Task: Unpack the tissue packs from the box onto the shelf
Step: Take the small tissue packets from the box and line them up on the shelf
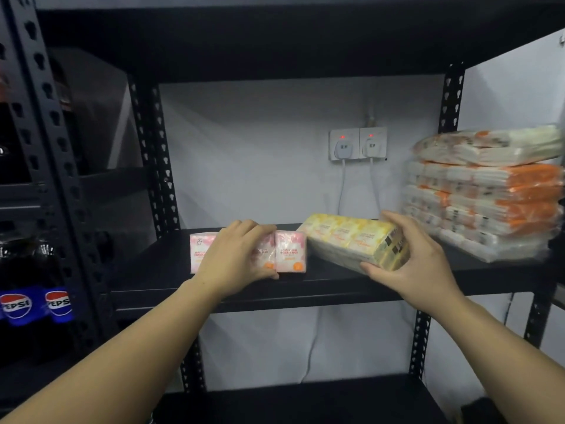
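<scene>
Two hands working: left hand [237,255] clamping pink tissue packs [290,251], right hand [409,255] gripping tilted yellow pack [354,240]. Yellow's sitting angled on the shelf [159,264]. Risk: it's nudging pink over.

One head-worn wide-angle view faces forward, slightly downward, close to the black shelf's [321,281] front edge.

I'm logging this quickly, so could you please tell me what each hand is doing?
Left hand: closed on the pink tissue pack.
Right hand: closed on the yellow tissue pack.
</scene>
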Demonstrator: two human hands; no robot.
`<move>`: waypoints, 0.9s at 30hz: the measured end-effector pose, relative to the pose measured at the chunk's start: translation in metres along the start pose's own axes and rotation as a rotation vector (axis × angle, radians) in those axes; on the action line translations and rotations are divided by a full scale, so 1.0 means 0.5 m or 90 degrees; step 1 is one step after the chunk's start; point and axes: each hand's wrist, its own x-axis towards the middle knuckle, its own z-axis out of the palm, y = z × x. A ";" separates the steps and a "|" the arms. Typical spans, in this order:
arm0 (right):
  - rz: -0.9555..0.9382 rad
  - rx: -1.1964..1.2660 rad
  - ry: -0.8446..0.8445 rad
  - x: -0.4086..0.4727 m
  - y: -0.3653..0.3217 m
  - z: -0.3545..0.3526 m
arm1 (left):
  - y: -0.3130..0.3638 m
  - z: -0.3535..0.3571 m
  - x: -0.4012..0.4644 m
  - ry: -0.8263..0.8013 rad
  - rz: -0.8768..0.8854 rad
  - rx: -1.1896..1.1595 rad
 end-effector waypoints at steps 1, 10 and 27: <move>0.011 -0.009 -0.014 0.002 0.004 0.010 | -0.008 0.005 0.001 -0.002 0.000 0.002; 0.046 -0.103 -0.061 0.032 0.018 0.062 | -0.084 0.024 -0.003 -0.032 0.006 -0.080; 0.009 -0.051 -0.179 0.091 0.134 0.015 | 0.009 0.072 0.140 -0.141 -0.130 -0.015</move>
